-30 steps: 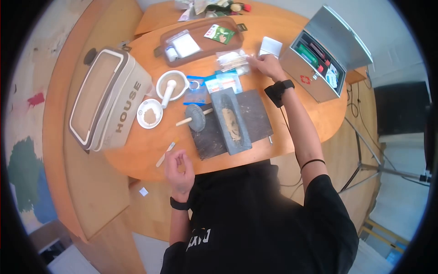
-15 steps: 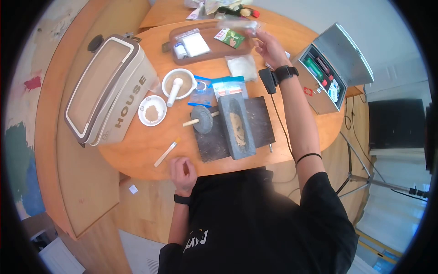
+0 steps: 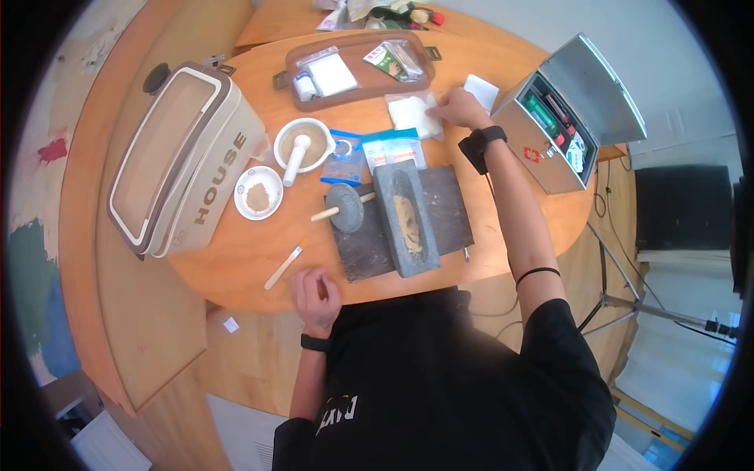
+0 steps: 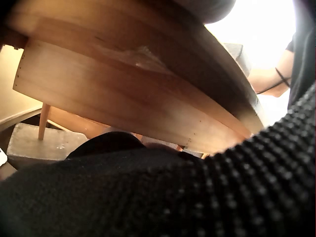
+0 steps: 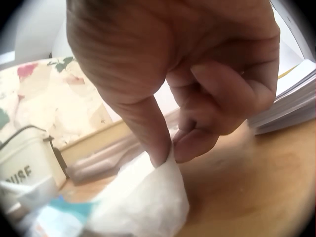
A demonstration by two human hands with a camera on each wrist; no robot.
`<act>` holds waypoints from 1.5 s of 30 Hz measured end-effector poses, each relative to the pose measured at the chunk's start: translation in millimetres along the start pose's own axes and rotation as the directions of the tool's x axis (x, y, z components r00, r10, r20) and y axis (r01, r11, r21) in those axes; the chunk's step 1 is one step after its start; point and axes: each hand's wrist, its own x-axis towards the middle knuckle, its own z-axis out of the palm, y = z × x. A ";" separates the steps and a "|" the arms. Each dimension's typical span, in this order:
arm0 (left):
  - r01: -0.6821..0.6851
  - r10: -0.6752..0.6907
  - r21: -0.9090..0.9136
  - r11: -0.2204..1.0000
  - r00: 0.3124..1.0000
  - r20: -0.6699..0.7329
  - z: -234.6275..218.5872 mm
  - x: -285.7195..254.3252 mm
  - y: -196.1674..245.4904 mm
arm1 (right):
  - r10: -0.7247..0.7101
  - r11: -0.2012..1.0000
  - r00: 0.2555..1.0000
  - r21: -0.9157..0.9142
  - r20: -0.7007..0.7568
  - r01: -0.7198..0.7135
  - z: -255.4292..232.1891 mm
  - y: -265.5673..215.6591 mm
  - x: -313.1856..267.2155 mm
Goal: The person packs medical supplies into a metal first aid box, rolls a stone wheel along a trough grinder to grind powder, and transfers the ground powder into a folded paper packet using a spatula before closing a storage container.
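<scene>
White bag (image 3: pixel 411 115), edge pinched in right grip (image 3: pixel 462 108); left grip (image 3: pixel 316 298) loosely curled by table (image 3: pixel 228 271) edge.

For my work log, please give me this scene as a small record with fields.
Right grip: pinches the edge of a white bag
Left grip: loosely curled, near a brush
Brown tray: holds a small white bottle and a green packet
Dark board: bears a stone trough
Metal case: lid open
</scene>
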 end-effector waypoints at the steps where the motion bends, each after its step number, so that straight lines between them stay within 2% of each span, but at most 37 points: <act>1: -0.004 0.004 0.007 1.000 1.000 0.001 -1.5 0.2 0.1 | -0.059 0.997 0.998 0.040 -0.014 0.060 0.1 -1.2 -0.5; 2: -0.004 0.004 0.009 1.000 1.000 0.002 -1.9 0.1 -0.4 | -0.060 0.997 0.998 0.041 -0.014 0.060 -2.1 -1.4 -1.3; 4: -0.010 0.010 0.017 1.000 1.000 -0.001 -0.9 -1.0 -0.8 | -0.249 0.905 0.967 0.370 0.053 0.212 -10.4 0.2 -3.8; 5: -0.007 0.008 0.017 1.000 1.000 -0.002 -0.5 -0.6 -0.6 | -0.250 0.905 0.967 0.368 0.055 0.213 -14.7 0.1 -3.5; 7: -0.035 0.036 0.044 0.998 0.999 -0.018 -0.6 1.0 0.2 | -0.185 0.714 0.982 0.683 -0.029 0.154 -23.5 -1.8 -1.7; 8: -0.033 0.034 0.045 0.998 0.999 -0.019 -0.9 1.7 0.7 | -0.173 0.677 0.981 0.712 -0.091 0.186 -28.8 -5.5 -1.6; 9: -0.037 0.037 0.044 0.998 0.999 -0.016 -1.6 2.4 1.3 | -0.176 0.676 0.980 0.713 -0.089 0.186 -28.0 -6.1 4.3; 11: -0.041 0.042 0.049 0.998 0.999 -0.017 -2.6 2.9 1.3 | -0.062 0.374 0.983 0.909 -0.173 0.183 -27.3 -10.1 19.8; 12: -0.030 0.031 0.042 0.999 0.999 -0.018 -2.1 2.6 1.2 | -0.034 0.368 0.985 0.914 -0.170 0.171 -27.5 -9.8 25.3; 13: -0.018 0.019 0.035 0.999 1.000 -0.019 -1.9 2.1 0.9 | -0.038 0.367 0.985 0.915 -0.168 0.170 -29.6 -9.7 29.9; 14: -0.015 0.016 0.037 0.999 1.000 -0.019 -2.0 1.6 0.6 | 0.017 0.639 0.991 0.763 -0.134 0.092 -32.1 -8.5 33.8; 15: -0.017 0.017 0.038 0.999 1.000 -0.019 -1.7 1.2 0.4 | 0.080 0.845 0.990 0.535 -0.118 -0.005 -32.5 -6.8 36.8; 16: -0.019 0.020 0.039 0.999 1.000 -0.019 -1.2 1.2 0.3 | 0.079 0.846 0.990 0.533 -0.116 -0.005 -29.8 -9.8 34.5; 18: -0.020 0.022 0.045 0.999 0.999 -0.028 0.8 1.8 -0.6 | -0.112 0.974 0.939 0.153 -0.325 0.169 -19.1 -24.8 22.7; 19: -0.026 0.028 0.051 0.998 0.999 -0.031 1.0 1.4 -0.7 | -0.112 0.974 0.940 0.151 -0.322 0.168 -12.0 -33.0 14.9; 20: -0.023 0.024 0.050 0.998 0.999 -0.029 0.6 0.9 -0.4 | -0.311 0.932 0.931 0.130 -0.190 0.338 -3.5 -41.8 6.3; 21: -0.026 0.026 0.051 0.998 1.000 -0.015 -0.4 1.6 0.0 | -0.496 0.856 0.867 0.134 -0.056 0.499 2.6 -49.9 0.0; 22: -0.029 0.029 0.052 0.998 1.000 -0.003 -1.0 2.7 -0.3 | -0.496 0.856 0.866 0.135 -0.056 0.499 8.8 -56.1 -2.6; 24: -0.033 0.034 0.052 0.998 0.999 -0.006 -1.0 4.1 -0.8 | -0.559 0.812 0.775 0.007 0.295 0.584 19.6 -64.3 -3.1; 25: -0.037 0.037 0.049 0.998 0.999 -0.007 -0.9 4.1 -0.3 | -0.560 0.811 0.774 0.008 0.296 0.585 22.4 -63.1 0.1; 27: -0.016 0.015 0.041 0.999 1.000 0.007 -1.4 2.9 0.4 | -0.597 0.765 0.684 0.042 0.419 0.643 25.4 -60.2 8.2; 28: 0.003 -0.004 0.033 0.999 1.000 0.023 -1.5 2.5 0.9 | -0.598 0.764 0.681 0.041 0.422 0.644 21.1 -61.3 6.9; 30: 0.004 -0.005 0.042 0.999 1.000 0.021 -1.2 3.4 1.4 | -0.544 0.837 0.713 0.225 0.442 0.499 3.8 -65.9 0.3; 31: 0.001 -0.002 0.051 0.999 1.000 0.022 -1.1 3.5 1.2 | -0.544 0.837 0.712 0.226 0.444 0.499 -3.0 -65.0 1.2; 32: 0.003 -0.005 0.052 0.999 1.000 0.021 -0.9 3.6 0.3 | -0.529 0.831 0.750 0.422 0.397 0.364 -9.8 -63.5 4.6; 33: -0.008 0.007 0.063 0.998 1.000 0.026 -0.9 3.7 -1.0 | -0.501 0.770 0.789 0.600 0.356 0.218 -13.7 -61.7 9.9; 34: -0.021 0.019 0.074 0.997 0.999 0.032 -1.3 4.1 -2.2 | -0.503 0.768 0.787 0.602 0.358 0.217 -15.2 -59.8 16.9; 36: -0.023 0.020 0.079 0.997 0.999 0.039 -2.2 5.0 -2.1 | -0.499 0.559 0.850 0.813 0.171 0.164 -17.5 -56.8 32.7; 37: -0.025 0.021 0.081 0.996 0.999 0.044 -2.0 5.6 -1.6 | -0.498 0.559 0.849 0.814 0.174 0.161 -18.3 -57.3 38.0; 39: -0.024 0.020 0.084 0.996 0.999 0.044 -1.0 6.5 -1.5 | -0.498 0.444 0.857 0.888 0.130 0.123 -19.0 -58.1 49.3; 40: -0.025 0.022 0.087 0.996 0.999 0.044 -1.7 6.0 -1.2 | -0.570 0.421 0.791 0.906 0.221 0.050 -20.8 -59.8 52.1; 41: -0.019 0.014 0.091 0.996 0.999 0.048 -2.2 6.0 -0.8 | -0.570 0.421 0.789 0.906 0.228 0.042 -18.1 -61.7 52.8; 42: -0.020 0.016 0.094 0.995 0.999 0.049 -2.3 7.0 -0.3 | -0.565 0.619 0.772 0.768 0.291 0.164 -14.3 -64.1 53.1; 43: -0.023 0.018 0.096 0.995 0.999 0.049 -2.0 8.0 -0.2 | -0.545 0.767 0.762 0.575 0.350 0.285 -11.7 -70.4 50.0; 44: -0.018 0.014 0.097 0.995 0.999 0.051 -1.6 8.3 -0.4 | -0.500 0.841 0.755 0.445 0.424 0.307 -6.4 -81.0 42.3; 45: -0.021 0.015 0.096 0.995 0.998 0.054 -1.2 8.0 -0.6 | -0.498 0.842 0.754 0.446 0.428 0.303 1.5 -85.9 36.3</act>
